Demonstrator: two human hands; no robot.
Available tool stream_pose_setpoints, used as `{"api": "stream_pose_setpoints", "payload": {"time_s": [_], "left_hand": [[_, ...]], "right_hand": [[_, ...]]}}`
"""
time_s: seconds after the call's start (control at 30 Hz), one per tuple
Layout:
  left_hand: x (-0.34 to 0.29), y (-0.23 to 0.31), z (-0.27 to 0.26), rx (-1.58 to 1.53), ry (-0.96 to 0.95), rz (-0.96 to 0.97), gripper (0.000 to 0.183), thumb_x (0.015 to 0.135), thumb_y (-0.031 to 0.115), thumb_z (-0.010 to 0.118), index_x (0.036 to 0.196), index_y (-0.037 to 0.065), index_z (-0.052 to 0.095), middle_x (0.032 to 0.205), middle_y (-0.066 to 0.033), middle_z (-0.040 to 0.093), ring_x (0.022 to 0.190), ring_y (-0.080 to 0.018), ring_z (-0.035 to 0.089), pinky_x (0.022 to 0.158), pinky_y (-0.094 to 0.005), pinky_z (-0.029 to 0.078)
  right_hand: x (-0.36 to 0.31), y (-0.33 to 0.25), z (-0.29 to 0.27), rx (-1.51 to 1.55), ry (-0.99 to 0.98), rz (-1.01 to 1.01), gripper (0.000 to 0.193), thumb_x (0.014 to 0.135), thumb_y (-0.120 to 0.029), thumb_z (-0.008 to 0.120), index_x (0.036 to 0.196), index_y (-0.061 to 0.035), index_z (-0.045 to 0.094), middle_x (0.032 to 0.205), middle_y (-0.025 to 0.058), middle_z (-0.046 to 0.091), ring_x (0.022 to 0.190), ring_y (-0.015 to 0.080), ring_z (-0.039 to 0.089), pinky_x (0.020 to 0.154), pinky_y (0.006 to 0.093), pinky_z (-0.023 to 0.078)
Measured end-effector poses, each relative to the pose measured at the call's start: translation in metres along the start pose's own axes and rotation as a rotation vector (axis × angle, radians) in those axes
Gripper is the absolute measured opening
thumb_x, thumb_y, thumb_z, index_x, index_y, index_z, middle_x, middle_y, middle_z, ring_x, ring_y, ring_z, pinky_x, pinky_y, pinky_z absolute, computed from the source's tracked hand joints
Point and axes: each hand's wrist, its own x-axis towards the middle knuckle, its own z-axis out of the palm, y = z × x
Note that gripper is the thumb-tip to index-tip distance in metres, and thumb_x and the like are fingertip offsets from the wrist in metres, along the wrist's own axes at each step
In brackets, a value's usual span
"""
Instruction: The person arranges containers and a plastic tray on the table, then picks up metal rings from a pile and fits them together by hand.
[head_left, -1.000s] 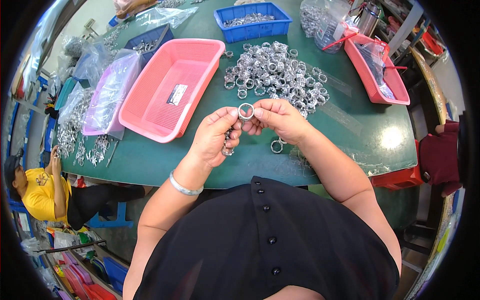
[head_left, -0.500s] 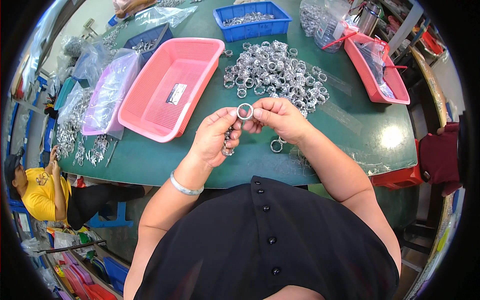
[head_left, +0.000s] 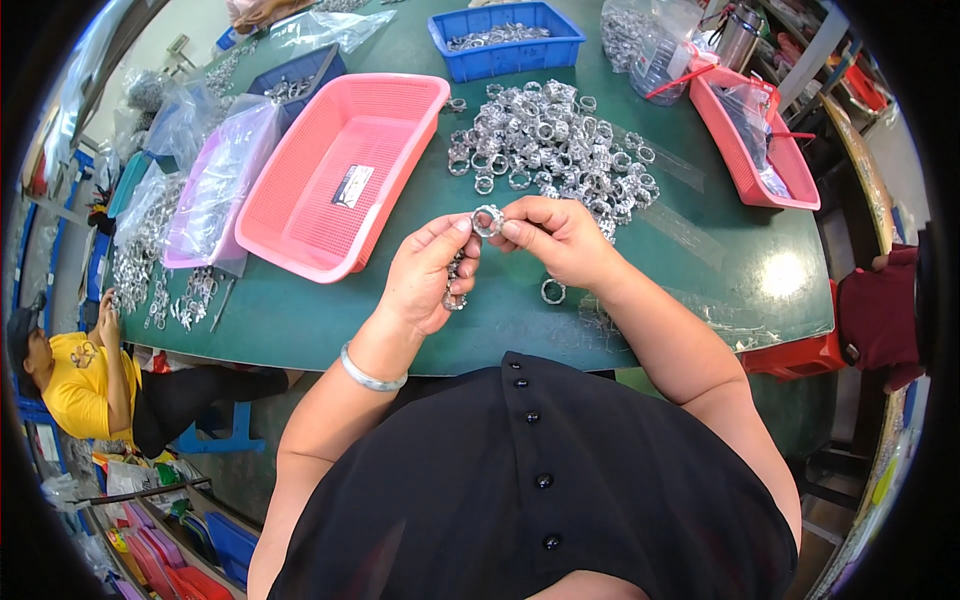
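Note:
Between my fingertips, over the near part of the table, I hold a silver metal ring up with its opening facing me. My left hand pinches its left side and keeps several more silver rings curled in the lower fingers. The thumb and fingers of my right hand grip the ring's right side. One loose ring lies on the green table below my right hand. Beyond my hands spreads a heap of similar rings.
A pink mesh basket stands left of the heap, a blue bin of metal parts behind it. Another pink basket sits at the right. Bagged parts crowd the left edge, near a seated person in yellow.
The held ring has turned between my fingers, now showing its bumpy rim instead of a smooth face. A part by the loose ring no longer shows below my right hand.

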Motion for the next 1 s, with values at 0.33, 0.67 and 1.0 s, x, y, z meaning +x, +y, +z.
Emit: {"api": "stream_pose_setpoints", "payload": {"time_s": [0.33, 0.67, 1.0], "left_hand": [[0.003, -0.003, 0.001, 0.037, -0.018, 0.002, 0.019, 0.088, 0.016, 0.051, 0.099, 0.001, 0.054, 0.073, -0.0004, 0.05, 0.055, -0.0043, 0.043, 0.041, -0.0146, 0.034], [0.002, -0.005, 0.005, 0.127, 0.02, 0.006, 0.022, 0.087, 0.015, 0.053, 0.103, 0.0, 0.053, 0.073, -0.0003, 0.05, 0.053, -0.0039, 0.042, 0.039, -0.0144, 0.032], [0.0, -0.005, 0.01, 0.145, 0.007, 0.005, 0.021, 0.086, 0.014, 0.054, 0.103, 0.001, 0.054, 0.073, 0.0, 0.05, 0.053, -0.0035, 0.041, 0.038, -0.0141, 0.03]], "right_hand": [[-0.001, 0.0, -0.001, -0.049, 0.038, 0.001, 0.015, 0.086, -0.011, 0.054, 0.093, 0.0006, 0.061, 0.078, 0.0036, 0.062, 0.072, 0.0072, 0.055, 0.066, 0.0221, 0.046], [-0.002, -0.003, 0.001, -0.062, 0.068, 0.02, 0.016, 0.085, -0.013, 0.056, 0.09, 0.001, 0.062, 0.076, 0.0036, 0.062, 0.07, 0.0062, 0.055, 0.064, 0.0217, 0.046], [-0.002, -0.003, 0.002, -0.061, 0.106, 0.041, 0.015, 0.083, -0.013, 0.058, 0.086, 0.001, 0.063, 0.072, 0.0024, 0.061, 0.067, 0.0048, 0.053, 0.061, 0.0205, 0.045]]}}
